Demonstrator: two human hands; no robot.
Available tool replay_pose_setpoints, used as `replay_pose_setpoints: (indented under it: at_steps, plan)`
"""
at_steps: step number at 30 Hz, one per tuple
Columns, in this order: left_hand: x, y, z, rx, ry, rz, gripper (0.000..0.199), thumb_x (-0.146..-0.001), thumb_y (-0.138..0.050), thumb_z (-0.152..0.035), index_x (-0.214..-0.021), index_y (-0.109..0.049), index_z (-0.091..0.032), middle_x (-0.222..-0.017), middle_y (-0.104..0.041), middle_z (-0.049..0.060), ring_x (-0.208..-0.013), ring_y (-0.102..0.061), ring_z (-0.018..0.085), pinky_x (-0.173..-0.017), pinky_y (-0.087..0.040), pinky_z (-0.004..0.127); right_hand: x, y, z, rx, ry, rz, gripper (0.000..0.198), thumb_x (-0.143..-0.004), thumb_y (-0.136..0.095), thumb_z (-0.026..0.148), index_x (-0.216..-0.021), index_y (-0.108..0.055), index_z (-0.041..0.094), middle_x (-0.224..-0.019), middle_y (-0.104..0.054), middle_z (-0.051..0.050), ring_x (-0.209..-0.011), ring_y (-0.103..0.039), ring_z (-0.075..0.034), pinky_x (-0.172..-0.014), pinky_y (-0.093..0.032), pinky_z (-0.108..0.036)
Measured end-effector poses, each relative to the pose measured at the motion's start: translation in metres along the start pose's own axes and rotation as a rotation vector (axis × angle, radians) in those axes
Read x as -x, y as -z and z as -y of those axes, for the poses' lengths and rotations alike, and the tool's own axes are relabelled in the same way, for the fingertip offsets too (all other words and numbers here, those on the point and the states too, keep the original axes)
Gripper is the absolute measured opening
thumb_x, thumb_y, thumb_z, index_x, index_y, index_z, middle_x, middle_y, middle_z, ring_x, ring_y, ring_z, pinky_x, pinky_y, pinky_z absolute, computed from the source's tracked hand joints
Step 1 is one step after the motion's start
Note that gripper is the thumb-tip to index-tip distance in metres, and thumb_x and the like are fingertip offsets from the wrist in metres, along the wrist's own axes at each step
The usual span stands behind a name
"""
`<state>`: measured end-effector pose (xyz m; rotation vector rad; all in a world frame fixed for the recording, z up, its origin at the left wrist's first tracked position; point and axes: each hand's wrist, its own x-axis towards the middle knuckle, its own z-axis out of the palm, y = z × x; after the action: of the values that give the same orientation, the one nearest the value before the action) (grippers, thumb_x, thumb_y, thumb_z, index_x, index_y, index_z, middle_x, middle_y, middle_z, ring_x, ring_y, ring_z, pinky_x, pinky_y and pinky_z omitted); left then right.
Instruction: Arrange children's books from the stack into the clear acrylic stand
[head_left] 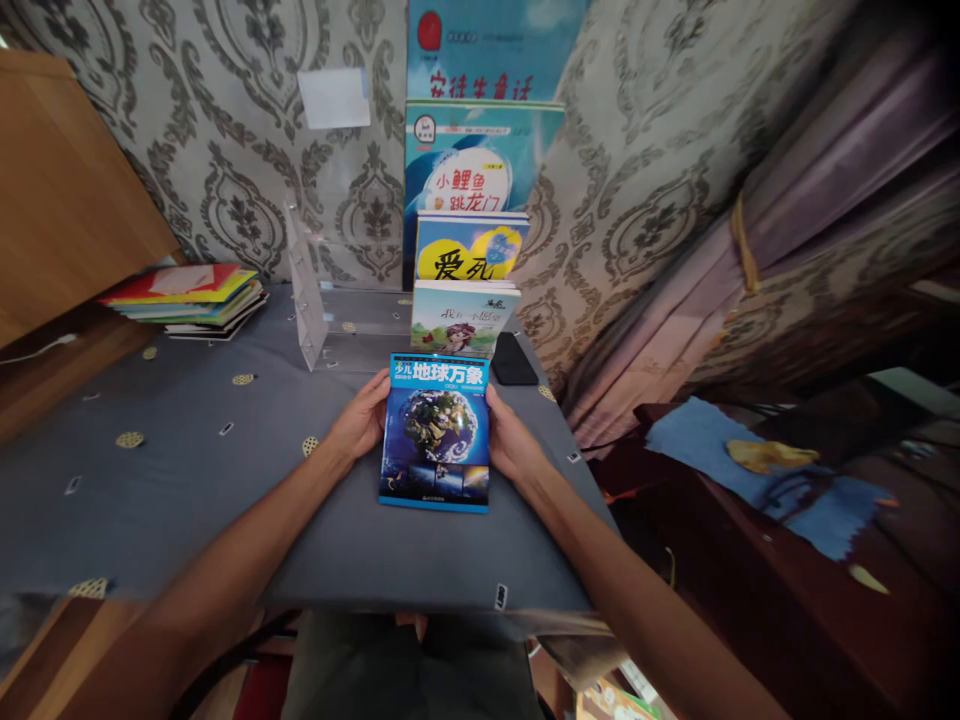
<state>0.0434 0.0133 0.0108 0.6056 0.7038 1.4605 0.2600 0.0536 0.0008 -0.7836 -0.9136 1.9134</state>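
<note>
A blue book [435, 435] with a picture of the Earth on its cover is held between my two hands above the grey tablecloth. My left hand [366, 412] grips its left edge, and my right hand [511, 435] grips its right edge; some fingers are hidden behind it. Just beyond, several books stand in rising tiers on a clear stepped rack [307, 300]. The lowest is a pale green book [457, 322], with a yellow and blue book [469, 245] above it. Higher up are a teal book [480, 140] and a large blue-green book [495, 45] at the top.
A stack of thin coloured books [195, 300] lies at the back left beside a wooden panel [75, 180]. A dark flat object [515, 360] rests right of the rack. A blue cloth [712, 450] lies on dark furniture at right, near a tied curtain [720, 250].
</note>
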Motion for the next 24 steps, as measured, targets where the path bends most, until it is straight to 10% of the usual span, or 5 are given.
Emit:
replay_pose_setpoints:
  at_steps: [24]
  plan:
    - [0.020, -0.005, 0.005, -0.298, 0.173, 0.189, 0.045, -0.069, -0.089, -0.031, -0.109, -0.073, -0.016, -0.102, -0.079, 0.007, -0.082, -0.075, 0.021, -0.074, -0.058, 0.027, 0.000, 0.005, 0.011, -0.127, 0.049, 0.001, 0.034, -0.087, -0.069, 0.051, -0.102, -0.072, 0.021, -0.100, -0.080, -0.006, -0.100, -0.074, -0.027, -0.095, -0.056, -0.044]
